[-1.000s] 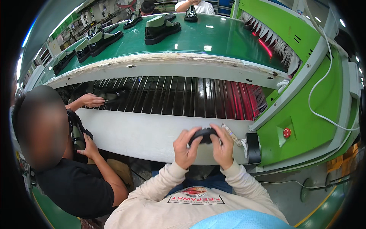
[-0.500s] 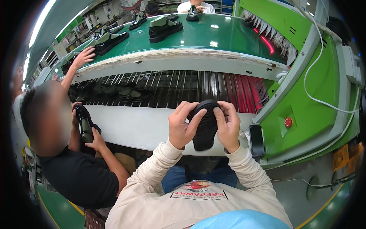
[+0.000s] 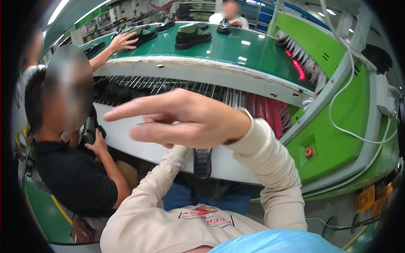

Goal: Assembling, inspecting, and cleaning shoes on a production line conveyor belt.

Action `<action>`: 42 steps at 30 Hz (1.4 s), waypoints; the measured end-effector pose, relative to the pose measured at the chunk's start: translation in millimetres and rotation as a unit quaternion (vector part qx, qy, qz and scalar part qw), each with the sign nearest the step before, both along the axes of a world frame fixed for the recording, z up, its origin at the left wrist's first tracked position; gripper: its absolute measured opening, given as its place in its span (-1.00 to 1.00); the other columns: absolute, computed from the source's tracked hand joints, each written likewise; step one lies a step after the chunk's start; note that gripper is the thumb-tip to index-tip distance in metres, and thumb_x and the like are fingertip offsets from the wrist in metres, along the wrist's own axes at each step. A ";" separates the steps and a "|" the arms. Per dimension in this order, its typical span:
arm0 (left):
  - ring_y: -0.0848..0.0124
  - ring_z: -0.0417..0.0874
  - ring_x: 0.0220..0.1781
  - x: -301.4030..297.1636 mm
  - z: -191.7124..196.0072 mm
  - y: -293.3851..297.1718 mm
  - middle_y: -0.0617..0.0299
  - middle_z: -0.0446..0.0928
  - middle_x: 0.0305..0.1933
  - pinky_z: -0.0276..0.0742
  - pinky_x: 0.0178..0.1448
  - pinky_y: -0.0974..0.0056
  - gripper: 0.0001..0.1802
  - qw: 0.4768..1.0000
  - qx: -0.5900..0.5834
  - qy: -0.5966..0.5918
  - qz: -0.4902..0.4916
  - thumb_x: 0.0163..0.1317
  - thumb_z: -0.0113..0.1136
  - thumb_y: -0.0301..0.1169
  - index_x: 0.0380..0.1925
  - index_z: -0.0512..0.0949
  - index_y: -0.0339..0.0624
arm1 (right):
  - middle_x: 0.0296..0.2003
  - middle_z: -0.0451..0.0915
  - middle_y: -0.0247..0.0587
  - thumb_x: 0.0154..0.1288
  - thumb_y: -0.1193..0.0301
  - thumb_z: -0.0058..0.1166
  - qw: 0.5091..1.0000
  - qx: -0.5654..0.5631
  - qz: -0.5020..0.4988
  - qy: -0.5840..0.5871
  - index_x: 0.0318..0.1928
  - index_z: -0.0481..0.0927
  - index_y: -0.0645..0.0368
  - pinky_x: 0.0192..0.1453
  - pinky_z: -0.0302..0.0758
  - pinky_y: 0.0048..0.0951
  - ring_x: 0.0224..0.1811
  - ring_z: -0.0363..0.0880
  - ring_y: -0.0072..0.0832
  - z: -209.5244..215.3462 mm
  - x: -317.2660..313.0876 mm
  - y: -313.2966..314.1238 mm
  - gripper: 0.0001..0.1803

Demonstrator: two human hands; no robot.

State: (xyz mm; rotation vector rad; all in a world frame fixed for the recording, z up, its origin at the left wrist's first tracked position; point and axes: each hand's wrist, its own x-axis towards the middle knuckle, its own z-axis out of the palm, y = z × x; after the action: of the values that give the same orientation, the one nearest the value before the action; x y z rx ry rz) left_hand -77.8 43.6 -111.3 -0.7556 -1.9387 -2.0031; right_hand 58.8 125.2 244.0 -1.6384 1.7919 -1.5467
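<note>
Since half a second ago the right hand (image 3: 185, 120) has let go of the black shoe (image 3: 203, 162) and risen close to the camera, where it now spreads across the middle of the view with index and middle fingers stretched toward the left; its grip is open and holds nothing. The shoe has dropped lower and now hangs sole-out just below that hand, in front of the pale bench (image 3: 236, 166). The left hand (image 3: 179, 152) is mostly hidden behind the right one (only a cream sleeve rising toward the shoe shows), so whether its grip has hold of the shoe I cannot tell.

No bins or trays are in sight. The green conveyor belt (image 3: 253, 52) curves across the top and carries several dark shoes, among them a chunky black shoe (image 3: 192, 37) near its middle. Below the belt runs a slotted rack of dark bars (image 3: 177, 86), glowing red toward the right.

A co-worker in a black shirt (image 3: 71, 177) sits at the left, one hand (image 3: 121, 41) reaching onto the belt, the other hand (image 3: 98, 143) against a dark shoe by the bench edge. A green machine housing (image 3: 337, 126) with a red button (image 3: 309, 152) and white cables (image 3: 341, 109) fills the right side.
</note>
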 end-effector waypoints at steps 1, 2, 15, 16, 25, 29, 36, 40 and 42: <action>0.25 0.85 -0.07 3.9 -6.8 5.5 0.03 0.85 -0.17 0.73 0.08 0.15 -0.62 1.000 -0.004 -0.007 -0.016 0.57 0.36 -0.19 -0.07 0.83 -0.37 | -0.48 0.60 -0.46 0.69 0.20 0.22 1.000 0.025 -0.010 -0.010 0.50 0.64 0.09 -0.31 0.49 -0.50 -0.46 0.50 -0.66 7.8 0.4 -6.8 -0.50; 0.23 0.85 -0.08 1.9 -6.3 8.8 0.02 0.85 -0.18 0.73 0.08 0.13 -0.61 1.000 -0.007 -0.006 -0.024 0.57 0.36 -0.18 -0.07 0.83 -0.37 | -0.48 0.58 -0.49 0.69 0.18 0.22 0.999 0.032 -0.029 -0.029 0.49 0.65 0.09 -0.32 0.48 -0.50 -0.45 0.48 -0.67 18.9 0.0 -3.3 -0.49; 0.30 0.83 -0.15 -23.5 -45.1 -7.8 0.04 0.87 -0.15 0.72 0.11 0.19 -0.56 0.987 -0.142 -0.071 0.019 0.54 0.39 -0.14 -0.03 0.82 -0.39 | -0.33 0.71 -0.36 0.52 0.29 0.26 0.990 -0.006 -0.019 0.142 -0.04 0.80 0.26 -0.13 0.57 -0.51 -0.31 0.61 -0.61 -47.9 -73.9 1.5 -0.73; 0.29 0.84 -0.14 -25.8 -57.1 -18.4 0.04 0.87 -0.13 0.73 0.12 0.19 -0.60 0.986 -0.159 -0.037 0.040 0.53 0.38 -0.18 -0.03 0.83 -0.37 | -0.37 0.70 -0.39 0.56 0.26 0.25 0.999 0.032 -0.016 0.030 -0.10 0.81 0.26 -0.17 0.55 -0.50 -0.34 0.58 -0.65 -46.6 -62.2 2.4 -0.71; 0.16 0.87 -0.04 -34.3 -63.7 1.2 0.04 0.88 -0.04 0.72 0.25 0.13 -0.60 0.979 -0.182 0.057 0.076 0.45 0.44 -0.17 0.04 0.84 -0.30 | -0.09 0.73 -0.21 0.60 0.20 0.31 0.891 -0.366 -0.213 0.164 0.13 0.71 0.25 -0.39 0.55 -0.51 -0.36 0.70 -0.59 7.7 -19.6 28.1 -0.63; 0.17 0.84 0.09 -29.3 -52.0 -9.1 -0.02 0.85 0.12 0.65 0.38 0.10 -0.44 0.977 -0.178 -0.113 -0.014 0.42 0.49 -0.10 0.23 0.76 -0.29 | 0.09 0.71 0.00 0.63 0.25 0.22 0.683 -0.686 -0.212 0.134 0.38 0.56 0.34 -0.44 0.63 -0.49 -0.38 0.78 -0.49 33.8 -25.1 19.8 -0.49; 0.24 0.82 0.09 -4.7 -18.1 25.6 -0.04 0.84 0.12 0.65 0.37 0.13 -0.41 0.999 -0.012 0.031 0.008 0.41 0.51 -0.10 0.24 0.74 -0.34 | 0.02 0.72 0.02 0.64 0.26 0.17 0.760 -0.588 -0.265 0.078 0.44 0.50 0.33 -0.42 0.68 -0.47 -0.39 0.83 -0.44 32.7 -12.8 9.2 -0.46; 0.39 0.79 -0.09 -62.0 -42.1 -33.6 0.05 0.86 -0.15 0.70 0.12 0.24 -0.53 0.926 -0.117 -0.359 0.016 0.46 0.50 -0.14 -0.06 0.83 -0.46 | 0.03 0.75 -0.02 0.71 0.21 0.09 0.854 -0.415 -0.312 0.029 0.46 0.51 0.27 -0.32 0.75 -0.49 -0.32 0.86 -0.44 -25.7 -61.5 22.1 -0.48; 0.46 0.73 -0.19 -19.1 -23.4 -2.7 0.12 0.83 -0.23 0.67 0.01 0.27 -0.57 0.980 -0.144 -0.140 0.004 0.51 0.47 -0.18 -0.11 0.81 -0.48 | 0.05 0.80 -0.04 0.74 0.16 0.09 0.866 -0.294 -0.404 -0.030 0.45 0.55 0.20 -0.23 0.80 -0.50 -0.25 0.86 -0.49 -108.2 -98.4 70.8 -0.50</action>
State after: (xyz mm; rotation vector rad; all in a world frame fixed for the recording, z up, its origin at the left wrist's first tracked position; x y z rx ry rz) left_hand -96.9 40.9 -134.7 -0.5463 -2.4256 -1.9348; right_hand -39.6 196.0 135.8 -0.9856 2.2654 -2.6799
